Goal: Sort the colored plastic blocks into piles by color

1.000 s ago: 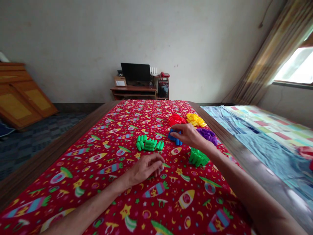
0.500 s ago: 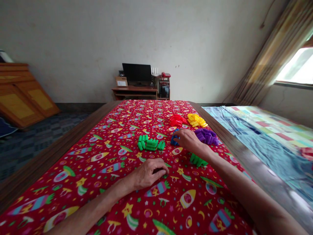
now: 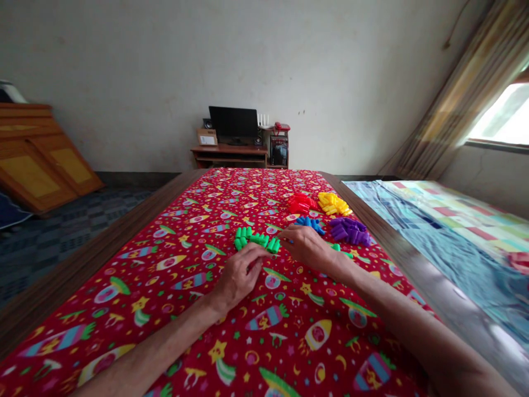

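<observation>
Short green plastic tubes (image 3: 257,239) lie in a small cluster on the red patterned cloth (image 3: 194,309). My left hand (image 3: 242,271) reaches to their near side, fingers stretched forward and thumb apart; the fingertips are at the front of the cluster, and I cannot tell whether they touch. At the right end of the same tubes is my right hand (image 3: 308,247), palm down, with fingers extended leftward and no held piece visible. Just behind that hand lies a pile of blue tubes (image 3: 311,224), partly covered by it. A few more green tubes (image 3: 336,247) show past the right wrist.
Purple tubes (image 3: 350,230) lie to the right, with red tubes (image 3: 302,203) and yellow tubes (image 3: 334,203) farther back. The table's dark wooden edge (image 3: 397,253) runs along the right, beside a bed (image 3: 446,231). A monitor (image 3: 233,124) stands on a desk beyond.
My right hand has moved left and nearer, from the blue tubes to the green cluster's right end. My left hand has moved forward from the bare cloth to the cluster's near side.
</observation>
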Demonstrator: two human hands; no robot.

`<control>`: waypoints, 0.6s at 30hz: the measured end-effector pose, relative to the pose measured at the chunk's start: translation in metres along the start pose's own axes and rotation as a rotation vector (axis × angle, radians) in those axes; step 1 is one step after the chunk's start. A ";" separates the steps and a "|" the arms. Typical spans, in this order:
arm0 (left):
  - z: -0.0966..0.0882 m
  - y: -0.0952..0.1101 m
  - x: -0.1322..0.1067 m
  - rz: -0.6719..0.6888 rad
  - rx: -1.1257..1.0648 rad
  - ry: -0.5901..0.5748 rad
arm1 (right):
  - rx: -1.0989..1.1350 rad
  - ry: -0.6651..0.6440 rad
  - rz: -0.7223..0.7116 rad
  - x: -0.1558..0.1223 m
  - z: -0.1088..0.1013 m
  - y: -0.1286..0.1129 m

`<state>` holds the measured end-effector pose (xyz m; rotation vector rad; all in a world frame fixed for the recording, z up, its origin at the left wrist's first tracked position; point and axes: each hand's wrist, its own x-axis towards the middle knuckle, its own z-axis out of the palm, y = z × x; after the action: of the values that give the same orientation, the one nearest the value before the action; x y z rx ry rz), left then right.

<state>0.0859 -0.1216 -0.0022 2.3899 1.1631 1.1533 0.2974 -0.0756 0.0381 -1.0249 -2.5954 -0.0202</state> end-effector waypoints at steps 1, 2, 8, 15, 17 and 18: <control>-0.001 -0.005 0.001 0.005 0.080 0.057 | 0.008 0.016 -0.052 -0.002 0.007 -0.001; -0.001 -0.011 0.003 0.012 0.159 0.077 | 0.005 0.031 -0.102 -0.003 0.014 -0.003; 0.002 -0.034 0.006 -0.013 0.329 -0.061 | -0.088 -0.078 -0.134 -0.003 0.040 -0.018; -0.004 -0.026 0.006 -0.063 0.180 0.015 | 0.203 -0.005 -0.255 -0.020 0.002 0.003; -0.005 -0.023 0.005 -0.094 0.123 -0.007 | 0.184 -0.021 -0.228 -0.027 -0.010 0.011; -0.005 -0.021 0.005 -0.109 0.095 -0.026 | 0.150 -0.050 -0.216 -0.031 -0.016 0.014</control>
<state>0.0719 -0.1049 -0.0072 2.3687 1.3500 1.0516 0.3323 -0.0881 0.0415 -0.6990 -2.6934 0.1456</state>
